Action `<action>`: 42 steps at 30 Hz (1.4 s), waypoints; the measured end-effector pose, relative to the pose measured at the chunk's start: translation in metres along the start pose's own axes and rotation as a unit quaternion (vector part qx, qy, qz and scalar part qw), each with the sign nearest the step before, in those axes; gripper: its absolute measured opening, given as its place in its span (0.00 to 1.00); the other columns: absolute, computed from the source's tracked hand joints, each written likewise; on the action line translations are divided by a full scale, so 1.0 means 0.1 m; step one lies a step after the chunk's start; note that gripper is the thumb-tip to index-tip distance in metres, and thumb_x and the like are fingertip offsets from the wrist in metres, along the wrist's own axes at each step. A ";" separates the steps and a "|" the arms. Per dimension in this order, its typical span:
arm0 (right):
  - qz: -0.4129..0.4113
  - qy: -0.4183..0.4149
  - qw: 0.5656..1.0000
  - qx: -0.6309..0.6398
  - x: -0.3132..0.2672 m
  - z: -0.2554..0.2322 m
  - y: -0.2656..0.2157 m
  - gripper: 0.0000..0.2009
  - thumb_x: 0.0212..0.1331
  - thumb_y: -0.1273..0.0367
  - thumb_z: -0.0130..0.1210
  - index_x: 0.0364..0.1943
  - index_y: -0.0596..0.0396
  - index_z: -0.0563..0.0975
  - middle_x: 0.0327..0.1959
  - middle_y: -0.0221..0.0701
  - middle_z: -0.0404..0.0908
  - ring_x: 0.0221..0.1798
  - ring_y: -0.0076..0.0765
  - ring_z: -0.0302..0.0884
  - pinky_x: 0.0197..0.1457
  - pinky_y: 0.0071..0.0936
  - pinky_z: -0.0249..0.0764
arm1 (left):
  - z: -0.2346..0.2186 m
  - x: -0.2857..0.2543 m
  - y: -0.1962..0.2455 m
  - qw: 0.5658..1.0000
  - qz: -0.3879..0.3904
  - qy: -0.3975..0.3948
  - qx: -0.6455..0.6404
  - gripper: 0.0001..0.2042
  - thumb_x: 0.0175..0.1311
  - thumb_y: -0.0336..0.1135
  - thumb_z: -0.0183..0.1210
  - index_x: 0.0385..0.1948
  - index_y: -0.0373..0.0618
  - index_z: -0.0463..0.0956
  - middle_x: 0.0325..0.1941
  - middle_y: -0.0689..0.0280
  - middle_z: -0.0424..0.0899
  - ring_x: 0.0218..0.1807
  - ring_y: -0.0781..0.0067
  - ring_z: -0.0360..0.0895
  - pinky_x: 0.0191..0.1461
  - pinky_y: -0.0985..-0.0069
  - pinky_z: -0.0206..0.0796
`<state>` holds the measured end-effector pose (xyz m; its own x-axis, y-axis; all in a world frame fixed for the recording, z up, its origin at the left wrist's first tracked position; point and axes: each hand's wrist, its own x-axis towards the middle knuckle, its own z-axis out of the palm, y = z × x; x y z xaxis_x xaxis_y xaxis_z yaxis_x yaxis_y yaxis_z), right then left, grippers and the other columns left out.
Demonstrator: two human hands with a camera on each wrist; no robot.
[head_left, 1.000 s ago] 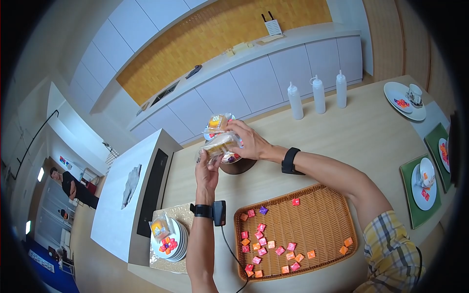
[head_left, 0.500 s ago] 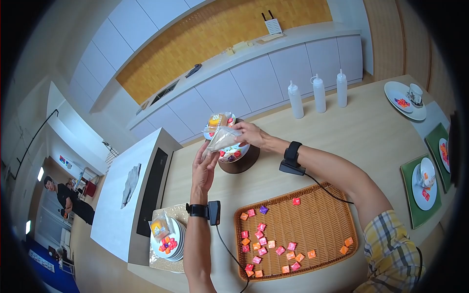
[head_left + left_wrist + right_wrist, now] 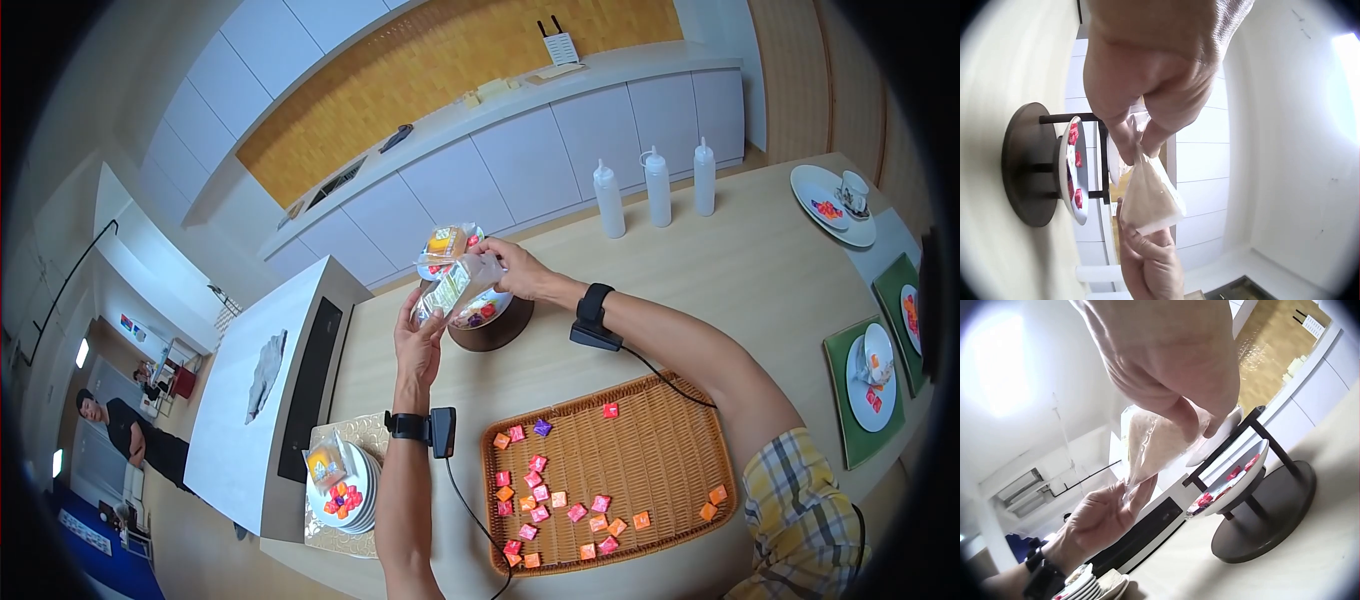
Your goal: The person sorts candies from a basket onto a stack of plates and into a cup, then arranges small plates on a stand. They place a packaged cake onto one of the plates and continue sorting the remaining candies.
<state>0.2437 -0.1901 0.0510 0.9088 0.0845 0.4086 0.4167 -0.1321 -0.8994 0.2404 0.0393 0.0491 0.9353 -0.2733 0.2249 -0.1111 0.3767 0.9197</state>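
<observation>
Both hands hold a clear plastic packet point(image 3: 455, 285) with a pale cake inside, above a two-tier plate stand point(image 3: 492, 330). My left hand point(image 3: 424, 308) pinches the packet's lower end point(image 3: 1150, 200) between thumb and fingers. My right hand point(image 3: 492, 266) pinches its upper end point(image 3: 1154, 444). The stand's lower plate point(image 3: 497, 303) carries red and purple sweets. Its upper plate point(image 3: 428, 270) carries an orange wrapped cake point(image 3: 446, 243). In the left wrist view the stand's dark base point(image 3: 1022, 165) lies just beyond the hands.
A wicker tray point(image 3: 650, 450) with several wrapped sweets lies near the front edge. A stack of plates point(image 3: 345, 495) with a wrapped cake stands at front left. Three squeeze bottles point(image 3: 657, 187) stand at the back. Saucers with cups point(image 3: 868, 375) sit on green mats at right.
The packet has turned from lying flat to a slant, lower end by my left hand. Both hands shifted slightly up over the stand. A person in the background walked left.
</observation>
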 end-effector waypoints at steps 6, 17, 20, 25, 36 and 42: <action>-0.071 0.050 0.993 -0.082 -0.11 0.01 -0.16 0.31 0.36 0.86 0.58 0.52 0.55 0.69 0.49 0.41 0.76 0.56 0.46 0.74 0.58 0.34 0.70 | -0.07 0.04 -0.06 1.000 0.026 0.004 -0.004 0.30 0.58 0.15 0.56 0.63 0.35 0.55 0.56 0.54 0.74 0.56 0.65 0.75 0.58 0.72 0.71; -0.150 0.059 0.965 -0.206 -0.19 -0.02 -0.22 0.28 0.43 0.84 0.54 0.53 0.57 0.62 0.46 0.50 0.75 0.51 0.59 0.73 0.52 0.41 0.72 | -0.23 0.14 -0.17 0.995 0.086 -0.013 0.038 0.13 0.57 0.15 0.59 0.42 0.39 0.71 0.42 0.65 0.77 0.46 0.75 0.76 0.54 0.76 0.69; -0.115 0.069 0.964 -0.230 -0.16 0.02 -0.13 0.31 0.43 0.83 0.55 0.56 0.59 0.60 0.46 0.55 0.74 0.50 0.62 0.73 0.51 0.44 0.71 | -0.20 0.15 -0.16 0.992 0.119 -0.014 0.036 0.10 0.55 0.16 0.61 0.36 0.39 0.74 0.39 0.65 0.80 0.45 0.76 0.76 0.53 0.78 0.69; -0.038 0.026 0.980 -0.194 -0.21 0.01 -0.20 0.37 0.43 0.78 0.58 0.61 0.65 0.54 0.44 0.60 0.74 0.49 0.64 0.74 0.52 0.46 0.72 | -0.09 0.11 -0.07 0.982 0.151 -0.004 0.115 0.07 0.54 0.14 0.60 0.30 0.38 0.76 0.45 0.55 0.82 0.51 0.68 0.78 0.57 0.72 0.69; -0.006 -0.055 0.998 0.016 -0.12 -0.07 -0.01 0.35 0.46 0.77 0.64 0.61 0.58 0.60 0.52 0.40 0.70 0.54 0.34 0.70 0.56 0.31 0.70 | -0.14 0.12 -0.08 0.968 0.190 -0.016 0.163 0.09 0.51 0.12 0.59 0.27 0.40 0.78 0.54 0.52 0.77 0.60 0.61 0.72 0.62 0.67 0.66; -0.102 0.022 0.995 -0.003 -0.17 -0.03 -0.07 0.36 0.43 0.85 0.60 0.61 0.55 0.61 0.47 0.34 0.75 0.56 0.36 0.74 0.57 0.29 0.73 | -0.22 0.11 -0.12 0.985 0.079 -0.003 0.154 0.10 0.53 0.13 0.58 0.33 0.38 0.78 0.52 0.56 0.77 0.53 0.66 0.76 0.57 0.72 0.70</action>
<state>0.2257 -0.1933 0.0504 0.8052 0.0667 0.5892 0.5926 -0.1233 -0.7960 0.2591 0.0508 0.0332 0.8966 -0.2378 0.3736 -0.3521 0.1289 0.9271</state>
